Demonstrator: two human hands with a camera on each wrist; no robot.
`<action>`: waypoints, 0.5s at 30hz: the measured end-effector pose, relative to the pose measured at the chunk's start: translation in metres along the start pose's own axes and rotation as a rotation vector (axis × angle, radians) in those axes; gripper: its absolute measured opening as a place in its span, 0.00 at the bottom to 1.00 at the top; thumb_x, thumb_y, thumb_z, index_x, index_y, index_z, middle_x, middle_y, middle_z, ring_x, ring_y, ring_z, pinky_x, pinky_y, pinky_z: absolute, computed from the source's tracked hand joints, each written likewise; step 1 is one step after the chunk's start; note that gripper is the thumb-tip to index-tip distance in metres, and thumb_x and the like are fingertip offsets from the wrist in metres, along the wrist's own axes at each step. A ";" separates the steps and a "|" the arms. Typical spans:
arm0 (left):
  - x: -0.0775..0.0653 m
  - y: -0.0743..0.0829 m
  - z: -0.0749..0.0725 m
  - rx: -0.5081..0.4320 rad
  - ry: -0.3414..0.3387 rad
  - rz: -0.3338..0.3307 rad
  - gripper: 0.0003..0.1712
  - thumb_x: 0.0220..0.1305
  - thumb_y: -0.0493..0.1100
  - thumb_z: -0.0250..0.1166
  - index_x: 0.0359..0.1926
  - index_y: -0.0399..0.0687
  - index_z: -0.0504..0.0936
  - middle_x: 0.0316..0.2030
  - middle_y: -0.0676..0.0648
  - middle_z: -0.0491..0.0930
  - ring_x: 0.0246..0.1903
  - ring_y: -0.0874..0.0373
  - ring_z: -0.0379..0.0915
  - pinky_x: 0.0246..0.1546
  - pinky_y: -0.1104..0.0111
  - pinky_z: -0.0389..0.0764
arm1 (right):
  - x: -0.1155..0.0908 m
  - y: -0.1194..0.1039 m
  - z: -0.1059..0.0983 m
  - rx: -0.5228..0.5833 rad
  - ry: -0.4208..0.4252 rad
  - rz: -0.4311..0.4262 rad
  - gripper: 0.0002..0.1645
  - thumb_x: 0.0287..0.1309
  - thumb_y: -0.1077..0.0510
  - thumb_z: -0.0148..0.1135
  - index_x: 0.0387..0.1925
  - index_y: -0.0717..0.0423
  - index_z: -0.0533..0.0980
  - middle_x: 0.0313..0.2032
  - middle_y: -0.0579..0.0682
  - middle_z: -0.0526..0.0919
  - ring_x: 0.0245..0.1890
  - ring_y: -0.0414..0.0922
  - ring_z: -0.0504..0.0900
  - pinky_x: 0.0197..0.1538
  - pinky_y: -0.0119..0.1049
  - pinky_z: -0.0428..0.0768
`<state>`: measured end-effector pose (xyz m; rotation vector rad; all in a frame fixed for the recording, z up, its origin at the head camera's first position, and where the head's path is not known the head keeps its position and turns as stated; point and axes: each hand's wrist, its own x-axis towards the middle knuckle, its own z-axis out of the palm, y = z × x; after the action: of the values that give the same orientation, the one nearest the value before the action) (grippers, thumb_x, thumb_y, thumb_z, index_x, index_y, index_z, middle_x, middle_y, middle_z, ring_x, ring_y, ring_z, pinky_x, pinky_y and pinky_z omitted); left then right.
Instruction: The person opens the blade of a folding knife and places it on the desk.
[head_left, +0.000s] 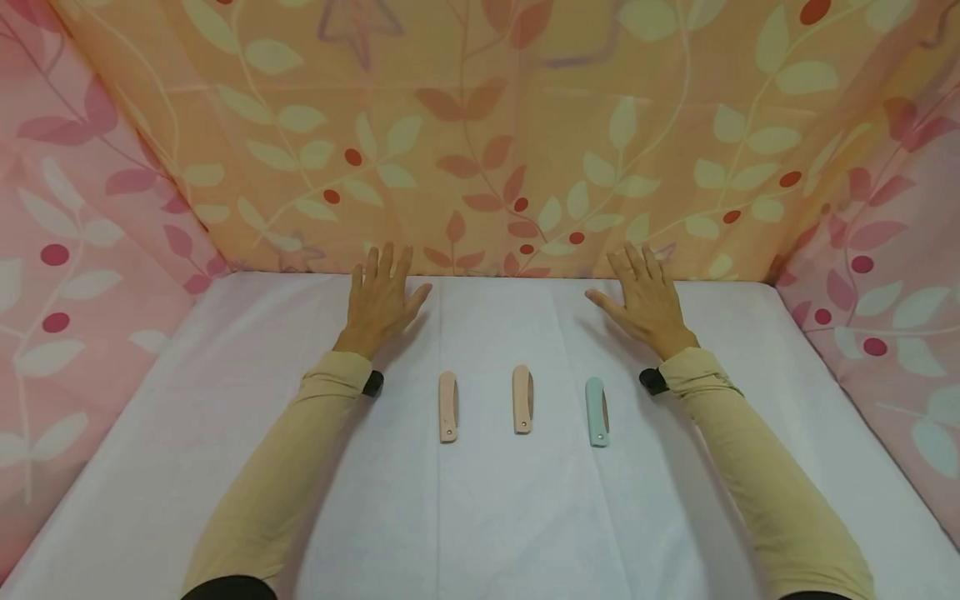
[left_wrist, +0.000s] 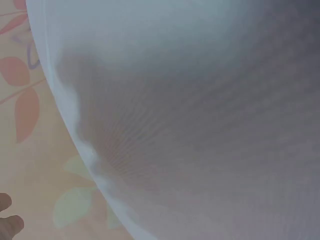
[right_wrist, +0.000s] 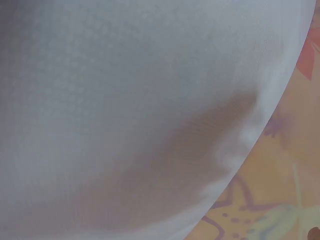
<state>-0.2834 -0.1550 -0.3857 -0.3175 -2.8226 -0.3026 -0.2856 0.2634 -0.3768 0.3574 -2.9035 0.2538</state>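
Note:
Three folded pocket knives lie on the white cloth between the forearms, each roughly upright in the head view. The left beige folding knife and the middle beige folding knife look alike; on the right is a mint-green folding knife. My left hand is held palm down with straight, spread fingers near the far edge, beyond the knives. On the other side my right hand mirrors it, holding nothing. Both wrist views show mainly cloth and hand shadows, with only fingertips at a lower corner.
A white cloth with faint creases covers the table. An orange leaf-patterned curtain stands along the far edge, and pink patterned curtains flank both sides. Dark wrist cameras sit at the cuffs.

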 end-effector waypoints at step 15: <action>-0.011 0.009 -0.001 0.012 -0.005 0.003 0.41 0.73 0.64 0.48 0.78 0.54 0.51 0.77 0.36 0.49 0.76 0.36 0.40 0.73 0.39 0.46 | -0.010 -0.010 -0.003 -0.005 0.024 -0.042 0.49 0.66 0.30 0.48 0.76 0.55 0.55 0.78 0.59 0.47 0.78 0.62 0.41 0.76 0.61 0.40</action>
<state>-0.2707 -0.1487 -0.3861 -0.3200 -2.8277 -0.2842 -0.2734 0.2568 -0.3751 0.4117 -2.8693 0.2421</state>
